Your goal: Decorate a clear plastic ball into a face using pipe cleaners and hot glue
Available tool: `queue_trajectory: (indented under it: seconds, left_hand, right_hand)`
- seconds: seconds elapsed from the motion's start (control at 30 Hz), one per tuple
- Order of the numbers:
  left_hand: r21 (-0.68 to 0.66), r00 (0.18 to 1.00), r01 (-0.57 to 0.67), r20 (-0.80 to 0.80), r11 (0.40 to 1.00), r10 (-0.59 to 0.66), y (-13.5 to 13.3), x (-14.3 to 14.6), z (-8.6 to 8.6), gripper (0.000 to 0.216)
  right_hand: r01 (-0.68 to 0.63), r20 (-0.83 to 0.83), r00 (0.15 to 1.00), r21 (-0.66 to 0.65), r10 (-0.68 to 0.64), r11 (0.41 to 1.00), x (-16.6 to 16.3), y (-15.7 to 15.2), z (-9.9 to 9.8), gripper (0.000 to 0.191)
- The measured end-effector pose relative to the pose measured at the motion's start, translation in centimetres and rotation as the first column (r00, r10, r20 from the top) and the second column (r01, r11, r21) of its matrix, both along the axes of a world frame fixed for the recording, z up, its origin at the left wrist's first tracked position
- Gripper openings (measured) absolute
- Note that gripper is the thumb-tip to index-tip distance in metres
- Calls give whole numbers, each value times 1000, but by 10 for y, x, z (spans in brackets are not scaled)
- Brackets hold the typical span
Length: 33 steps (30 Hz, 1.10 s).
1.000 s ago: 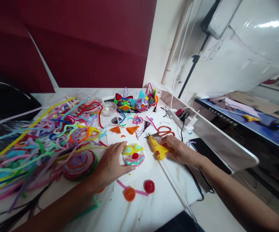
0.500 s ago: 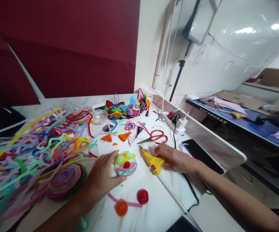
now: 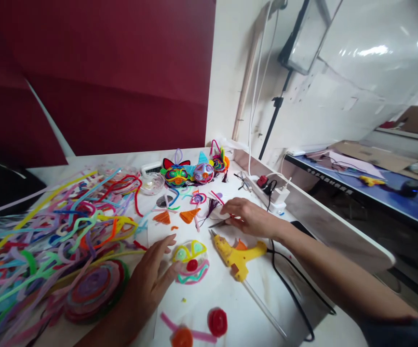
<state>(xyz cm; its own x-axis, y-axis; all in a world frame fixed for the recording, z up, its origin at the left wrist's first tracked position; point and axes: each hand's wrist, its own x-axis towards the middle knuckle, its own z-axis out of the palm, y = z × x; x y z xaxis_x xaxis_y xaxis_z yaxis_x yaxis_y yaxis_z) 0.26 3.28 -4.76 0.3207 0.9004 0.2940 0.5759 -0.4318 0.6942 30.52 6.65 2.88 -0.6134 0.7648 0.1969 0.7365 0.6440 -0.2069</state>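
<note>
My left hand (image 3: 151, 277) lies flat on the white table with its fingers spread, and the fingertips touch the left edge of a round pipe-cleaner face (image 3: 191, 262) with yellow eyes and a red nose. My right hand (image 3: 247, 217) is farther back, its fingers curled over the handles of the red scissors (image 3: 216, 224); only the blade tip shows. The yellow glue gun (image 3: 239, 255) lies free on the table between the hands, with a clear glue stick (image 3: 262, 308) sticking out behind it.
A big pile of loose coloured pipe cleaners (image 3: 49, 226) covers the left. A coiled disc (image 3: 93, 286) lies near my left wrist. Finished masks (image 3: 176, 174) and a clear dish (image 3: 151, 183) stand at the back. A power strip (image 3: 272, 190) and black cord (image 3: 291, 294) are at right. Red coil (image 3: 218, 322) in front.
My right hand let go of the glue gun and moved back and left onto the scissors. The left hand slid slightly off the face, fingers spreading.
</note>
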Motion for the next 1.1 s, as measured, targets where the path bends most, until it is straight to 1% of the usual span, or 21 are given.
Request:
queue_trajectory:
  seconds: [0.07, 0.1, 0.23, 0.37, 0.47, 0.53, 0.7, 0.83, 1.0, 1.1]
  left_hand:
    - [-19, 1000, -15, 23, 1000, 16, 1, 0, 5, 40]
    - [-14, 999, -18, 33, 1000, 18, 2, -1, 7, 39]
    - [17, 996, -45, 80, 999, 44, 5, -3, 8, 32]
    - [10, 993, -50, 112, 999, 48, 5, -3, 7, 28]
    - [-7, 990, -62, 124, 998, 62, 5, -3, 7, 27]
    - [-3, 990, -61, 126, 998, 61, 5, -3, 7, 25]
    - [32, 992, -48, 116, 998, 44, 6, -3, 5, 22]
    - [52, 993, -43, 113, 998, 37, 7, -3, 4, 21]
    - [74, 991, -46, 127, 996, 37, 6, -2, 7, 21]
    - [70, 989, -53, 140, 996, 43, 5, -1, 8, 21]
  right_hand:
    - [99, 161, 981, 61, -108, 993, -14, 25, -1, 25]
    - [122, 188, 973, 73, -134, 990, -21, 37, -2, 25]
    - [155, 256, 950, 109, -179, 982, -47, 78, -13, 23]
    - [141, 324, 930, 125, -175, 982, -64, 105, -26, 25]
    - [109, 363, 920, 125, -148, 986, -70, 114, -31, 23]
    - [90, 378, 916, 127, -132, 988, -72, 115, -30, 22]
    - [63, 398, 910, 132, -111, 989, -75, 116, -17, 23]
    - [73, 423, 897, 142, -127, 987, -90, 128, -12, 23]
    - [90, 494, 857, 139, -148, 986, -113, 146, -23, 17]
    - [85, 530, 835, 137, -146, 987, -118, 152, -30, 26]
